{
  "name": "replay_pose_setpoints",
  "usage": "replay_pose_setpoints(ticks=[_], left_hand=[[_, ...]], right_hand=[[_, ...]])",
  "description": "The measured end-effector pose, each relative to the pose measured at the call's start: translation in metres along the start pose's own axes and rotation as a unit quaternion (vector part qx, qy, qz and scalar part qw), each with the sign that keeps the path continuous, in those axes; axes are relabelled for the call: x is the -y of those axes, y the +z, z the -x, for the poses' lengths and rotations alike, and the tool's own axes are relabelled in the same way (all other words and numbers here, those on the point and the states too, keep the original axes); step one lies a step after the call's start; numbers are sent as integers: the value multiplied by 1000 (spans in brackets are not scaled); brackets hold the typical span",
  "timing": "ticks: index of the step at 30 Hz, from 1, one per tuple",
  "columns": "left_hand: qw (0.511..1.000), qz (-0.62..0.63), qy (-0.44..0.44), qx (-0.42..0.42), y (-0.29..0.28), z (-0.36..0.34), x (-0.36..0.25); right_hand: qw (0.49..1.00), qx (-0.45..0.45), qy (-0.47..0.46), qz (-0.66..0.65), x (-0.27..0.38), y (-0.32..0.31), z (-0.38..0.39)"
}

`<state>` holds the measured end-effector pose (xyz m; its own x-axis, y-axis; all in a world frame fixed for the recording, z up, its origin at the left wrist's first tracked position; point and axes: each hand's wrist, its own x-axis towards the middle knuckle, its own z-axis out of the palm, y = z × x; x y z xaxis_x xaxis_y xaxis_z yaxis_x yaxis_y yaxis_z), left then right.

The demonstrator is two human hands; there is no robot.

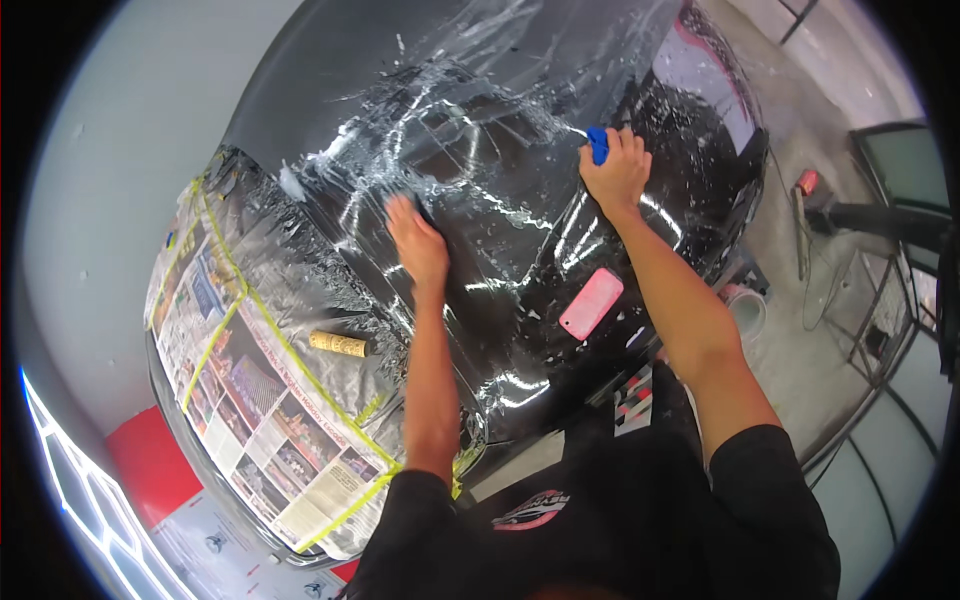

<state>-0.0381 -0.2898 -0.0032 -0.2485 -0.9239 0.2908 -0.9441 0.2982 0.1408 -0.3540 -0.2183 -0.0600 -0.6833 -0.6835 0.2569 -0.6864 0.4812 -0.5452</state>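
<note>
Pad (598,146), blue, is sitting on the far right part of the glossy black car panel (470,335), pinched in the right hand (617,170) between bent fingers and thumb. Its visible long axis is running away from the person, far end tipping slightly left; the rest is hiding behind the fingers. Left hand (417,238) is lying over the panel, left of the pad and nearer the person, fingers stretched out, pointing away and a bit left, gripping nothing visible; can't tell if anything is sitting under the palm. Pale streaks are crossing the panel around both hands. Pink block (592,304) is lying on the panel below the right hand, long axis slanting from near left to far right. Yellow roll (338,344) is resting on the crinkled silver sheet (300,285), axis running nearly left-right, right end slightly nearer the person. Newspaper (320,490) is covering the near left, yellow-green tape (243,288) running along it.
</note>
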Motion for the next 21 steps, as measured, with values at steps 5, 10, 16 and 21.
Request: replay_pose_setpoints(ticks=[5,10,16,21], left_hand=[[992,79,24,95,-32,200,-66],[1000,16,-3,2,-1,57,-34],[1000,17,13,-13,5,34,-8],[995,40,46,82,-24,156,-46]], right_hand=[[999,8,21,25,-24,-9,1],[1000,-5,10,14,-15,-10,-1],[1000,-19,3,8,-7,-2,1],[999,13,26,28,-19,-4,3]])
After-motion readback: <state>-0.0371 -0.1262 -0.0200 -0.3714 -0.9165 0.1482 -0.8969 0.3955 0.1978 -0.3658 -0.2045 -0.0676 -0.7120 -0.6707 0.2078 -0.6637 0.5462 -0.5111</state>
